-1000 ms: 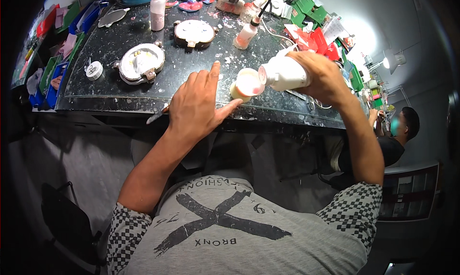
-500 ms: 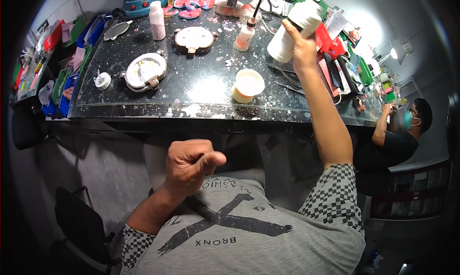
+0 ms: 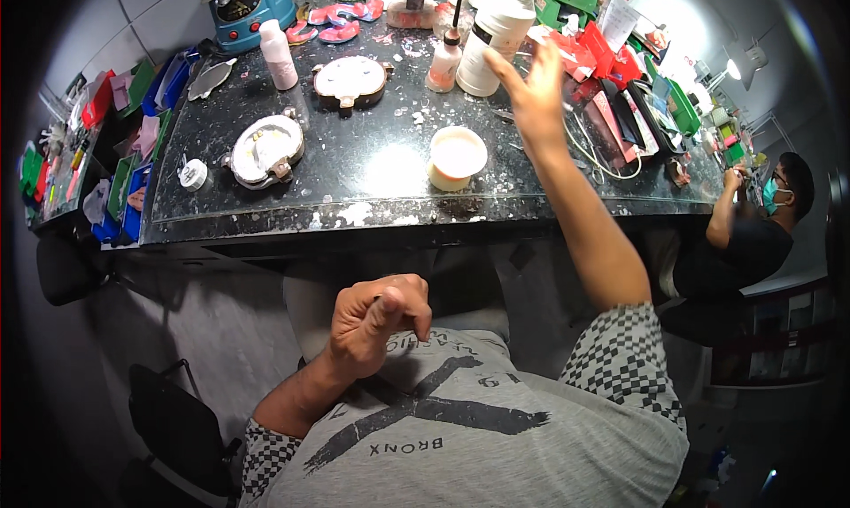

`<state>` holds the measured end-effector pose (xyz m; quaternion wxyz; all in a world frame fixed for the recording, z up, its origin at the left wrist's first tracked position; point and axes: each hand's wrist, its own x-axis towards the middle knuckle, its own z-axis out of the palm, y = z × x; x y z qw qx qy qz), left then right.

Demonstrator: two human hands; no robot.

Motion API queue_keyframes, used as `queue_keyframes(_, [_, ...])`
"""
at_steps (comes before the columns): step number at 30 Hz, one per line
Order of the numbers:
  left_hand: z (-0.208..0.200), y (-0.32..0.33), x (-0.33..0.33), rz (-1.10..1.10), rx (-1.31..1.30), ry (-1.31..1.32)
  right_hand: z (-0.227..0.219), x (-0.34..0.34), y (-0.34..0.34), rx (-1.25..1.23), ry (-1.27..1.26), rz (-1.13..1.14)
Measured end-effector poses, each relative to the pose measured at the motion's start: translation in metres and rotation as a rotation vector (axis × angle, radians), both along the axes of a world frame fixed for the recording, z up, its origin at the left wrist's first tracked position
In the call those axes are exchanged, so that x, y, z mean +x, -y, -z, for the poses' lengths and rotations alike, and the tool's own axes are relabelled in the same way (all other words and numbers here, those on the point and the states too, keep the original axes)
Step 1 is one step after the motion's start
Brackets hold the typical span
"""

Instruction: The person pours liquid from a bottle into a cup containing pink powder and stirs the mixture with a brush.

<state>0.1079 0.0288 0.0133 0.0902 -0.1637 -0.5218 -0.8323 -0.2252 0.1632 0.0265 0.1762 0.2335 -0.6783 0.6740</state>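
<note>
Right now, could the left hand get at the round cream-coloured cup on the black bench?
Probably yes: nothing visible stands between the cup and the bench's front edge, though the curled left hand would first need to open.

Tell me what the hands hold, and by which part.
Right hand: nothing; it is open beside the large white bottle, no grip visible. Left hand: curled; whether it holds anything cannot be told.
</note>
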Motion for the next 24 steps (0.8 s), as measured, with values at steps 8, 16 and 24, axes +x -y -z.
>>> queue_keyframes(8, [-0.02,-0.015,-0.041,-0.002,0.617,0.021,0.023,0.229,-0.099,-0.035,0.122,-0.282])
queue_keyframes(16, [0.0,-0.047,-0.055,0.211,0.625,0.259,0.04,0.262,-0.082,-0.314,0.264,-0.609])
queue_keyframes(24, [0.042,0.012,0.024,0.668,-0.871,0.339,-0.001,0.195,-0.114,-0.275,0.165,-0.252])
